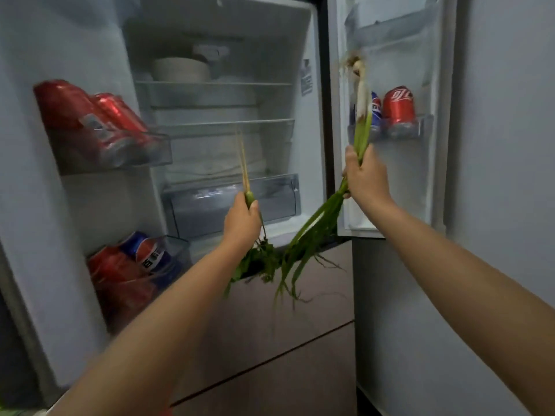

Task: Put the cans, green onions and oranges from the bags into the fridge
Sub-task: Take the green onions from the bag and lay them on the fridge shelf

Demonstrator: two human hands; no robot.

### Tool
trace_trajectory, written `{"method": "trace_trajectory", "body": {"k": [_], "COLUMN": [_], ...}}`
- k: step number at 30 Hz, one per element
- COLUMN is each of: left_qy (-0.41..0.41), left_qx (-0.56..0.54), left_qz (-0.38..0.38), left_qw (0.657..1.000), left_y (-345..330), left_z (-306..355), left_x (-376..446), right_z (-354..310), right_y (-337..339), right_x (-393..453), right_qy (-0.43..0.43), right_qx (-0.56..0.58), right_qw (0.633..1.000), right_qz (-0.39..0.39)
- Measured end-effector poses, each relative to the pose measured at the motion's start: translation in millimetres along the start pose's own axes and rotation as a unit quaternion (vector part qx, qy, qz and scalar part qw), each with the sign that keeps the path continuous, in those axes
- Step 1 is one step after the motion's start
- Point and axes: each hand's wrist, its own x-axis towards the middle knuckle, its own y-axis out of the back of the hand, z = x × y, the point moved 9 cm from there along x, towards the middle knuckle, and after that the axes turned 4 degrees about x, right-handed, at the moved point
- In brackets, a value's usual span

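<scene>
1. Head view. Right hand (365, 178): grip closed around a bunch of green onions (360, 127), white root ends up, leaves trailing down, held before the right door shelf (426, 124).
2. Left hand (241, 222): grip closed around a second, thinner green bunch (247, 178), pale stalks up, before the open fridge (222, 85).
3. Cans: a red can (399, 108) and a blue can (376, 111) on the right door shelf; more cans (99, 115) on the left door shelves.

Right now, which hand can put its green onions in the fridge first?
Probably the left hand. Its green onions point straight at the open shelves. The right hand holds its bunch in front of the right door, off to the side.
</scene>
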Motion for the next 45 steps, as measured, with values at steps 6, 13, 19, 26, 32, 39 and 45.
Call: {"method": "trace_trajectory", "body": {"k": [6, 13, 19, 26, 32, 39, 45], "left_qy": [-0.032, -0.057, -0.028, -0.074, -0.096, -0.141, -0.071], "left_qx": [0.033, 0.123, 0.274, 0.434, 0.511, 0.643, 0.551], "left_qz": [0.107, 0.210, 0.228, 0.164, 0.120, 0.041, 0.001], "left_qw": [0.993, 0.968, 0.934, 0.883, 0.846, 0.752, 0.832], "left_y": [-13, -3, 7, -4, -28, -74, -99], "left_z": [-7, -18, -49, -78, -100, -109, -144], "left_x": [111, 239, 320, 394, 451, 506, 552], "right_z": [66, 119, 167, 219, 266, 284, 292], "right_y": [-86, -243, -371, -457, -490, -460, -440], "right_x": [92, 178, 222, 261, 268, 296, 321], "right_qy": [-0.131, -0.247, -0.350, -0.433, -0.489, -0.376, -0.259], "right_qx": [0.353, 0.605, 0.635, 0.540, 0.416, 0.109, -0.066], "right_qw": [0.926, 0.755, 0.679, 0.702, 0.741, 0.862, 0.895], "right_qz": [0.001, -0.060, -0.115, -0.168, -0.198, -0.322, -0.358]}}
